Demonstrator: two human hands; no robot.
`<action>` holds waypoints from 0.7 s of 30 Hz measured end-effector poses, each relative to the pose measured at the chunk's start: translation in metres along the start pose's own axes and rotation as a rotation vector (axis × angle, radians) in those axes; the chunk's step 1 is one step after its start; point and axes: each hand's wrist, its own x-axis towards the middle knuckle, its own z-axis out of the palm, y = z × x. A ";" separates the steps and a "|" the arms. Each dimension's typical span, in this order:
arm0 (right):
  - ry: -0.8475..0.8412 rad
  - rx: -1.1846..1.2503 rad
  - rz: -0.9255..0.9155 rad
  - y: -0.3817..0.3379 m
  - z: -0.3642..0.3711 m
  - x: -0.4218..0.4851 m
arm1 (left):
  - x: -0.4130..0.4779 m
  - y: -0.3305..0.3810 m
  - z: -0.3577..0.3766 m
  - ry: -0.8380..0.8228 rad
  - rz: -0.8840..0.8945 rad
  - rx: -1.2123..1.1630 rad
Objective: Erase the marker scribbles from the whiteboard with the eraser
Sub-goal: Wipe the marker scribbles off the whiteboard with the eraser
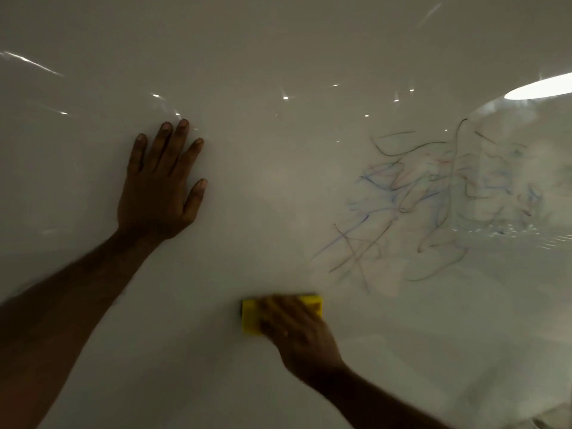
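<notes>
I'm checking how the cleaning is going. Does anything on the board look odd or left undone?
Yes. Scribbles remain on the whiteboard, upper right of the yellow eraser, partly smeared into a pale haze. The right hand holds the eraser below and left of them; the left hand lies flat.

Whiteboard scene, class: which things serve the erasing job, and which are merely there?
Job: yellow rectangular eraser under the right hand; faded multicoloured marker scribbles; glossy white whiteboard.
Merely there: left hand, flat on the board; bright light reflection.
</notes>
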 end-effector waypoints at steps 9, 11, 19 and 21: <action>0.158 -0.027 0.141 0.089 -0.046 0.078 | 0.001 0.002 -0.001 -0.005 -0.003 0.000; 0.266 -0.035 0.274 0.098 -0.055 0.111 | 0.000 0.002 -0.001 -0.007 -0.003 -0.003; 0.085 0.125 0.048 0.000 0.010 0.044 | -0.002 0.001 0.002 -0.012 0.003 0.005; -0.047 0.137 -0.094 -0.009 0.013 0.012 | -0.001 0.001 0.001 -0.006 0.006 0.003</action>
